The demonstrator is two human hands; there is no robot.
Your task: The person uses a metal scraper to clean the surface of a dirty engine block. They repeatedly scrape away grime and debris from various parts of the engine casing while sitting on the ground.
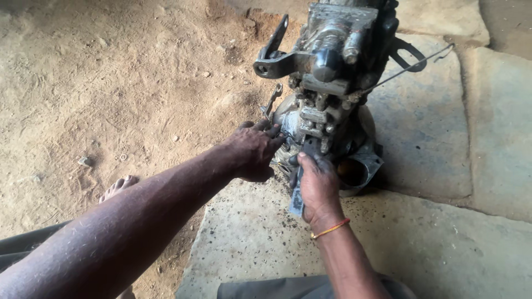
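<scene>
A greasy metal engine block stands upright on a stone slab. My left hand reaches across from the left, fingers pressed against the block's lower left side. My right hand, with an orange thread band at the wrist, grips a flat grey metal tool whose upper end is against the block's lower front. A spanner leans against the block's left side above my left hand. A round open port shows to the right of my right hand.
Sandy dirt ground spreads to the left, with small stones. Bare toes rest on the dirt beside my left arm. A thin wire rod sticks out to the right of the block. More stone slabs lie at right.
</scene>
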